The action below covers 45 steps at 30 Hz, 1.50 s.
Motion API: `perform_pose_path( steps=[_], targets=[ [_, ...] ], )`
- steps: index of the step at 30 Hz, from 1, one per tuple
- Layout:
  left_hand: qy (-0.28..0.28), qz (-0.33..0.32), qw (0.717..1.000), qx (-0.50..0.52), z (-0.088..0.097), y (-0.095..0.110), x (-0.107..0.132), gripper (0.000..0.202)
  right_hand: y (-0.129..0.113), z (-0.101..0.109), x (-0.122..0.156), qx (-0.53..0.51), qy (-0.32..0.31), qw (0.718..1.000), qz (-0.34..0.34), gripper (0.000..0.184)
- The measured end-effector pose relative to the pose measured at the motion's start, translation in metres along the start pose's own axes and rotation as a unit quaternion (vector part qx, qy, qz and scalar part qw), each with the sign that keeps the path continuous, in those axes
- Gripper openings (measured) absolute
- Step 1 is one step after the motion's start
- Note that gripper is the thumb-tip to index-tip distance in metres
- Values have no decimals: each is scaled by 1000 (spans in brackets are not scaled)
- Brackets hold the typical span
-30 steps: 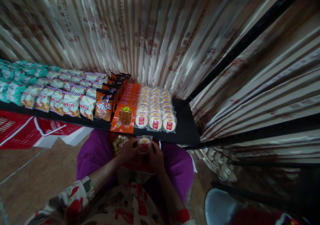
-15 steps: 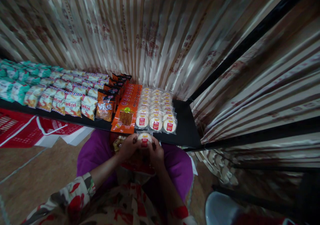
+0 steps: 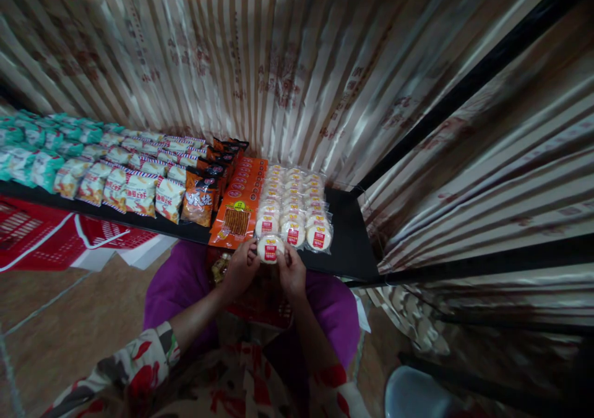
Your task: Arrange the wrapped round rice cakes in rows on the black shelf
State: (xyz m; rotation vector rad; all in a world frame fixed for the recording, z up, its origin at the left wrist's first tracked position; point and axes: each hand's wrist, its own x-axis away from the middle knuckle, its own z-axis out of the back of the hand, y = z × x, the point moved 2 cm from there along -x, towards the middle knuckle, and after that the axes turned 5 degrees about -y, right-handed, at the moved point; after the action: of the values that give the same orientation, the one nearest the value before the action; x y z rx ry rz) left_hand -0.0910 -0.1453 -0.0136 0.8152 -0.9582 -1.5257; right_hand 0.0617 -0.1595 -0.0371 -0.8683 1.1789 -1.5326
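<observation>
Between both hands I hold a round white packaged cake with a red label, in clear wrap. My left hand pinches its left edge and my right hand its right edge, fingers closed. The cake is at the front edge of the black shelf, just in front of the left column of similar wrapped cakes, which lie overlapping in three columns. To their left lies a flat orange snack packet with a window showing brown strips.
Further left stand rows of orange-black bags, white snack bags and teal bags. Below the shelf are a red basket and, between my knees, a red container with gold-wrapped items. A striped curtain and black poles surround the shelf.
My hands have moved the held cake slightly up and forward, closer to the front of the left column. The whole view has shifted a little.
</observation>
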Motion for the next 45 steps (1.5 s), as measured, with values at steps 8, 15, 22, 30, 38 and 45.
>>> perform_pose_path(
  steps=[8, 15, 22, 30, 38, 45],
  targets=[
    [4, -21, 999, -27, -1, -1, 0, 37, 1, -2, -5, 57, 22, 998, 5, 40],
    [3, -51, 998, -47, -1, 4, -5, 36, -9, -1, -12, 57, 32, 998, -6, 45],
    [12, -79, 993, -85, -3, 8, -7, 43, -2, -1, -20, 93, 38, 995, 10, 42],
    [21, -121, 986, -111, -6, 7, -5, 41, -6, -4, -20, 123, 47, 991, 18, 44],
    [22, -121, 984, -130, -4, 9, -5, 35, -3, -6, -19, 86, 58, 995, 14, 44],
    [-15, -155, 981, -117, -18, 20, -1, 36, 1, 13, -8, 32, 69, 997, -8, 49]
  ],
)
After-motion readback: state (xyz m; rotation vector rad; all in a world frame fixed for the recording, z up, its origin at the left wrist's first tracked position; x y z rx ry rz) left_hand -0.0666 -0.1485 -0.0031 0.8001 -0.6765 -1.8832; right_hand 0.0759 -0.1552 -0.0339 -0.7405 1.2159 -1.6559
